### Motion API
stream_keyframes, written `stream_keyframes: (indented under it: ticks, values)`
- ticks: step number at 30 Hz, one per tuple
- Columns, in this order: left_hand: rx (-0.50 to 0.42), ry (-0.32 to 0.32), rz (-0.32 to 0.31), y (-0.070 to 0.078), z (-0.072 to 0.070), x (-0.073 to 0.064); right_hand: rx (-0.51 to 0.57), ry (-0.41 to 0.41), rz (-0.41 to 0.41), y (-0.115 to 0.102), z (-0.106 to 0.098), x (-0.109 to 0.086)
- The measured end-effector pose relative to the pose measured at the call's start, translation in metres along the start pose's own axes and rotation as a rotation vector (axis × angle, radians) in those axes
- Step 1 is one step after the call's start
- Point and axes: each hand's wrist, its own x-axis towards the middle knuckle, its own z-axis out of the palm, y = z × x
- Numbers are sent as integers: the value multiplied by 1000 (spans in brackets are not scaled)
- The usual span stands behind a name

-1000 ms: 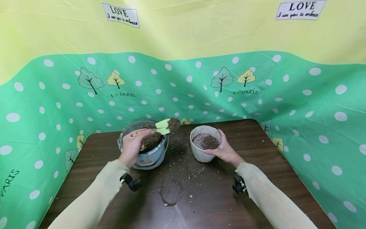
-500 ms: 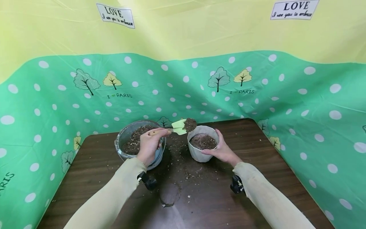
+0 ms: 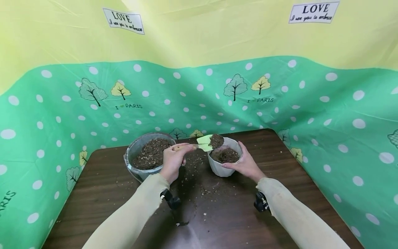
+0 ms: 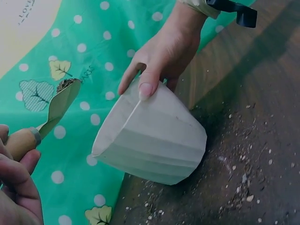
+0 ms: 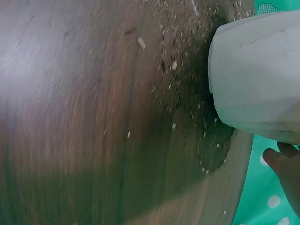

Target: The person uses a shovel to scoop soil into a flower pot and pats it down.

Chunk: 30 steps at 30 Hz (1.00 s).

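My left hand [image 3: 174, 160] grips the wooden handle of a small garden trowel [image 3: 204, 142]. Its pale green blade carries a heap of dark soil [image 3: 216, 141] and overlaps the left rim of a white faceted flowerpot [image 3: 222, 170]. Some soil [image 3: 228, 155] lies inside that pot. With thumb and fingers at its rim, my right hand [image 3: 247, 165] holds the pot from the right side. In the left wrist view the trowel [image 4: 58, 105] points up beside the pot [image 4: 154, 136], thumb of the right hand [image 4: 161, 58] on the pot's outer wall.
A grey-blue bucket [image 3: 132, 166] of soil stands to the left, partly behind the left hand. Soil crumbs [image 3: 189, 169] are scattered over the dark wooden table [image 3: 224, 214]. A green and yellow patterned cloth [image 3: 186, 86] hangs around the table's back and sides.
My left hand has carried the loaded trowel from above the bucket rightward to the white pot's rim. The right hand keeps its hold on the pot, which stays nearly in place.
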Motion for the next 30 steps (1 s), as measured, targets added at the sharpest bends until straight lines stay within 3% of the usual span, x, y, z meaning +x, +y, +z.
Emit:
stream_keyframes:
  ticks: [8,14,15,22,30]
  values:
    - [-22,-15,-3,-10,23,-3,7,-49,29,3,-1,-4]
    - [-31,12,-27,-23,36,-2,-11,-55,31,-1,-4,-7]
    - [-34,15,-31,-30,37,2,-14,-53,27,-1,-4,-7]
    - [-41,8,-19,-38,44,2,-6,-53,14,1,-4,-7]
    - [-7,75,7,-44,48,8,2,-51,13,2,-4,-6]
